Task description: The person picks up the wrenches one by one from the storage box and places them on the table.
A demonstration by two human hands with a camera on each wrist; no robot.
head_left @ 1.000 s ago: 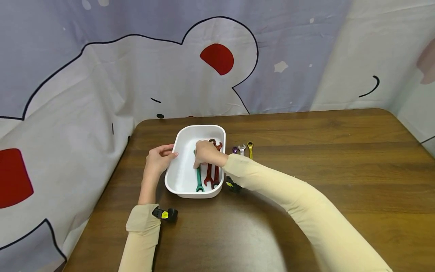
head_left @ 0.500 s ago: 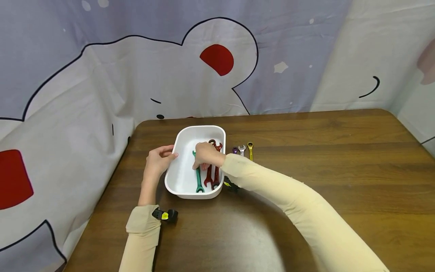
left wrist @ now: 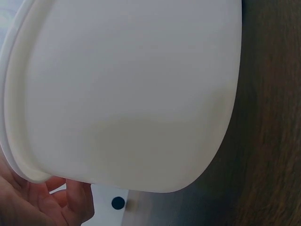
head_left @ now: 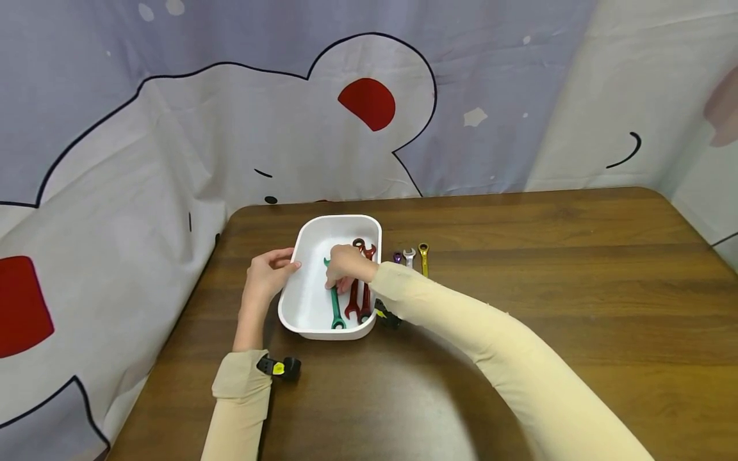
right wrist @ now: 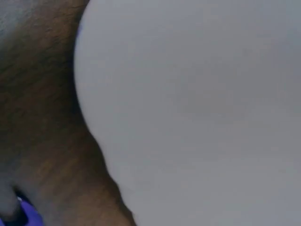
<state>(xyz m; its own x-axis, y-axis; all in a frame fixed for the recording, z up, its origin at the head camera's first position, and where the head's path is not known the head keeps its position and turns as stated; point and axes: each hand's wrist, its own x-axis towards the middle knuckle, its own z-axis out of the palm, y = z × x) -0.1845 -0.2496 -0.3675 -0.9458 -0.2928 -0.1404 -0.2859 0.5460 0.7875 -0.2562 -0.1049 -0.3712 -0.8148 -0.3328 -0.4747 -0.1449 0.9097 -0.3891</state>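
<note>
In the head view a white plastic bin (head_left: 308,301) stands on the table. My left hand (head_left: 268,274) holds its left rim, thumb over the edge and fingers outside; the left wrist view shows these fingers (left wrist: 77,202) beside the bin's outer wall. Inside the bin, my right hand (head_left: 348,264) pinches a green wrench (head_left: 336,307) at its middle, which the hand hides. The wrench lies lengthwise, its lower end close to the near wall. Right of it lie two red wrenches (head_left: 353,301), partly covered by the right hand. The right wrist view shows mostly the bin's outer wall (right wrist: 188,113).
Just right of the bin, a purple wrench (head_left: 397,257), a silver wrench (head_left: 409,255) and a yellow wrench (head_left: 424,256) lie on the wooden table (head_left: 548,256), partly behind the right sleeve. A printed curtain (head_left: 259,128) hangs along the back and left edges.
My right hand has shifted slightly left in the bin, and the green wrench's upper end has moved a little left with it. The left hand keeps its place on the rim.
</note>
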